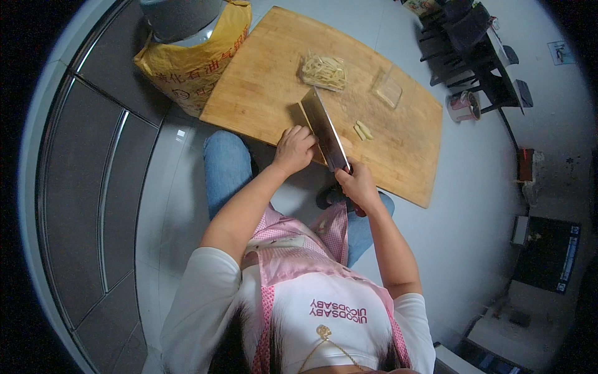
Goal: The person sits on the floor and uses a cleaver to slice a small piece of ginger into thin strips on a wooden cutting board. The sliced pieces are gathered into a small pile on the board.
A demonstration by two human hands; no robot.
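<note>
My right hand (357, 185) is closed around the handle of a broad cleaver (326, 132). The blade stands over the near edge of a wooden board (261, 68), its tip pointing away from me. Just left of the blade, my left hand (295, 149) presses down with curled fingers; what lies under them is hidden. Farther back on the board, a clear plastic tray (324, 72) holds a heap of pale cut strips. A few pale pieces (363, 130) lie loose to the right of the cleaver. Beyond them rests a second clear plastic tray (387, 89).
A yellow bag (187, 65) with a grey container in it stands against the board's left side. Dark cabinets (81, 187) line the left. My knees (225, 165) are close to the board's near edge. Far right are a table with dark chairs (464, 28) and a bucket (464, 106).
</note>
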